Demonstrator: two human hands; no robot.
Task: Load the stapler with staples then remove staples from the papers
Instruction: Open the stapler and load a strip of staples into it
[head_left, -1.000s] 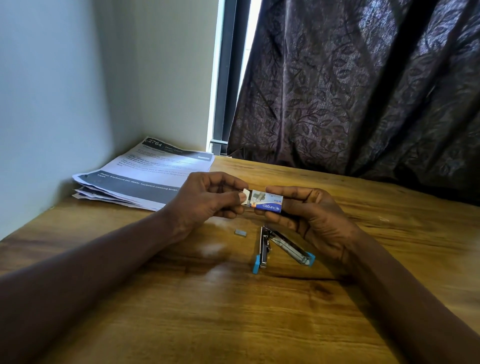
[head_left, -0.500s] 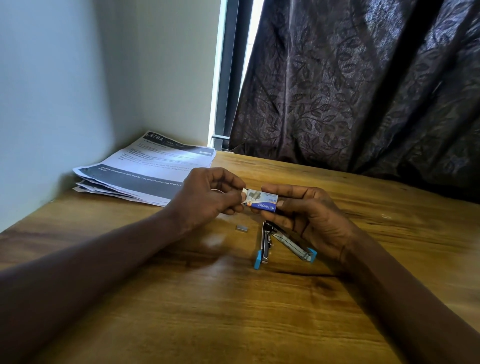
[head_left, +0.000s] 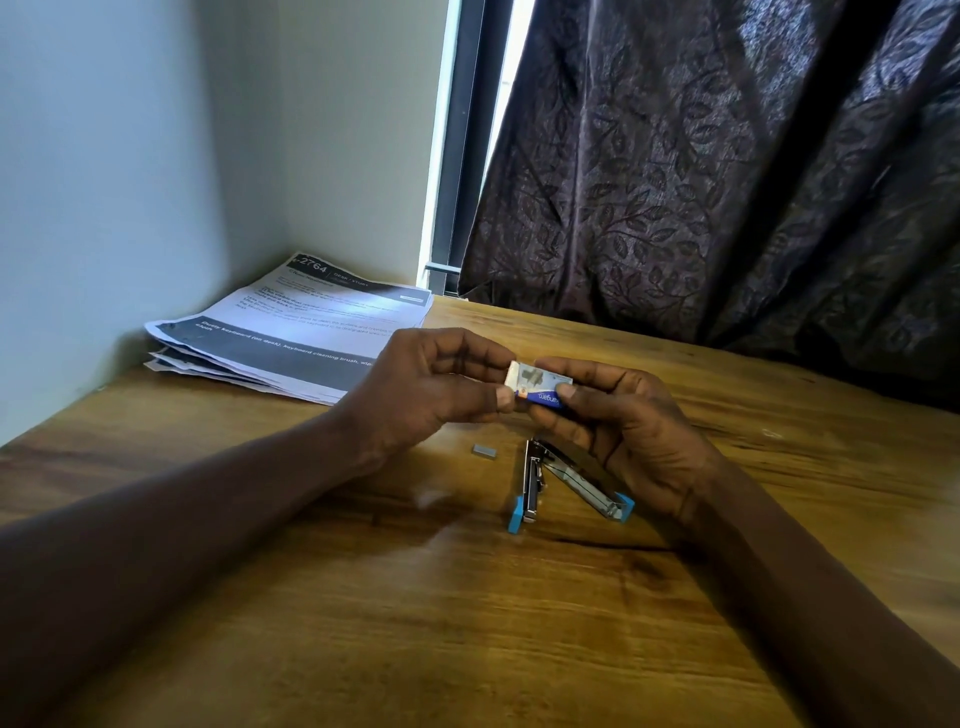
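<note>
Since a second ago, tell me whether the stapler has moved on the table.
No. The stapler lies open, same spot beside the loose staple strip.

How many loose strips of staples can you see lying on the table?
1. A small grey staple strip lies on the table, left of the opened stapler. More may be inside the staple box held in both hands.

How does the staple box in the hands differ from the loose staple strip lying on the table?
The staple box is held off the table between the left hand and right hand; the staple strip lies untouched on the table. The box is larger, printed blue and white; the strip is small and plain grey. Both sit near the opened stapler.
</note>
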